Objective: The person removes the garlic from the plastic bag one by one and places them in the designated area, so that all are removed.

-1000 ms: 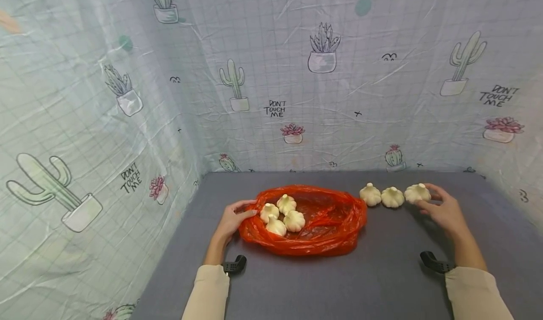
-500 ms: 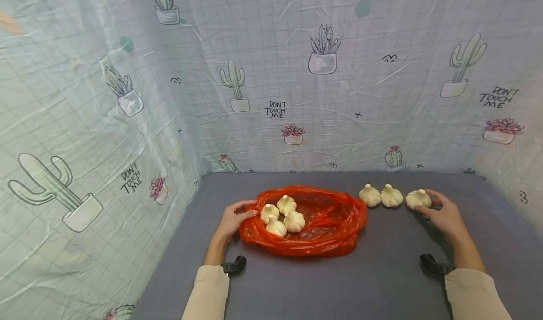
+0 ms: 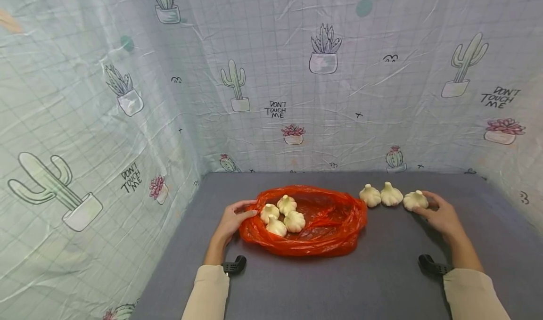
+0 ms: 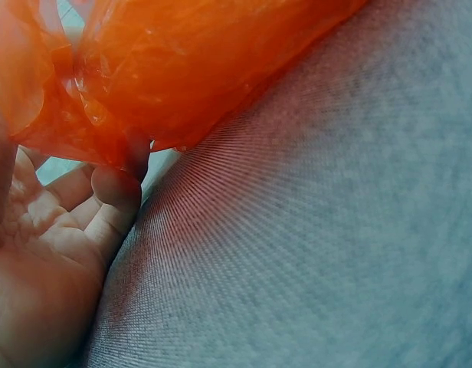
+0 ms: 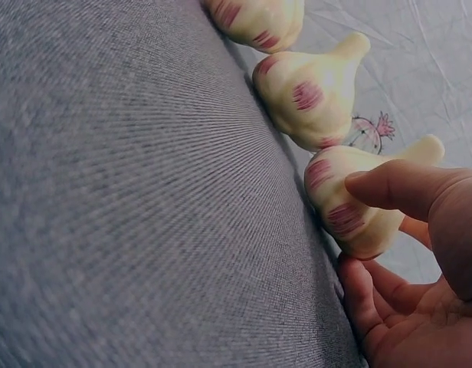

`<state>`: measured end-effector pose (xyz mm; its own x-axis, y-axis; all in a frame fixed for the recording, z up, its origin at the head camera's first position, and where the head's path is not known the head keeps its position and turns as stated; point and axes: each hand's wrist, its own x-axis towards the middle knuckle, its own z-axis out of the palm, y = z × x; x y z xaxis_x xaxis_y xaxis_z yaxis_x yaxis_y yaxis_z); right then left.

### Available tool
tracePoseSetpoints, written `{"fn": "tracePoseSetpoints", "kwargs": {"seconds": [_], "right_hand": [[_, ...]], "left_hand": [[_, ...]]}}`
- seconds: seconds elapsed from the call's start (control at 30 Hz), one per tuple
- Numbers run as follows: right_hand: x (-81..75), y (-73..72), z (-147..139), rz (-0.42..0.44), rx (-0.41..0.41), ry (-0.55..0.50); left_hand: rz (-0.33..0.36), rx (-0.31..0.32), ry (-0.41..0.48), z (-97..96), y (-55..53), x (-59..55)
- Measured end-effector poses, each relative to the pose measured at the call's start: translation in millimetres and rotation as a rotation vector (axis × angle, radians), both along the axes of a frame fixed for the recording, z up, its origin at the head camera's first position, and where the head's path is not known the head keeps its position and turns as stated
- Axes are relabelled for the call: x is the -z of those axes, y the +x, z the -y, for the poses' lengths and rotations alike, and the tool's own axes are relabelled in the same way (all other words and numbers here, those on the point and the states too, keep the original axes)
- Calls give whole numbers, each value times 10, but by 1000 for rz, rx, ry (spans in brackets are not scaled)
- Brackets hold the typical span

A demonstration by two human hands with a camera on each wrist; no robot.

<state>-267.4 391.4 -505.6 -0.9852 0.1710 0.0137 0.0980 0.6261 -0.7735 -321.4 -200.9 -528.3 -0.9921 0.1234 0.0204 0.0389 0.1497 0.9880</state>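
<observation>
The right grip [image 3: 443, 217] pinches a garlic [image 3: 414, 201] between thumb and fingers, two more garlics [image 3: 390, 195] left of it on the surface [image 3: 339, 289], while the left grip [image 3: 231, 219] pinches the bag [image 3: 305, 248], four garlics [image 3: 294, 221] inside.

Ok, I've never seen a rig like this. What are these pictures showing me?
There is no robot: a person works with two bare hands, left and right. The wide picture is from a head-worn camera, the close ones from a camera on each wrist. On the grey tabletop lies an open red plastic bag with four garlic bulbs showing inside; a row of three stands to its right. The left hand grips the bag's edge; the right pinches the row's rightmost bulb.
</observation>
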Motion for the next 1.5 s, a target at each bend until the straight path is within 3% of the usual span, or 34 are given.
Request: {"fn": "tracePoseSetpoints", "kwargs": {"seconds": [0.63, 0.9, 1.2, 1.5], "right_hand": [[-66, 4, 7, 56, -16, -42], [-111, 16, -66, 31, -44, -27], [-376, 67, -65, -1, -40, 23], [-777, 154, 248, -103, -60, 47]], "left_hand": [[2, 4, 1, 0, 5, -20], [2, 1, -2, 1, 14, -12], [-2, -1, -5, -6, 4, -20], [6, 12, -5, -8, -5, -11]]}}
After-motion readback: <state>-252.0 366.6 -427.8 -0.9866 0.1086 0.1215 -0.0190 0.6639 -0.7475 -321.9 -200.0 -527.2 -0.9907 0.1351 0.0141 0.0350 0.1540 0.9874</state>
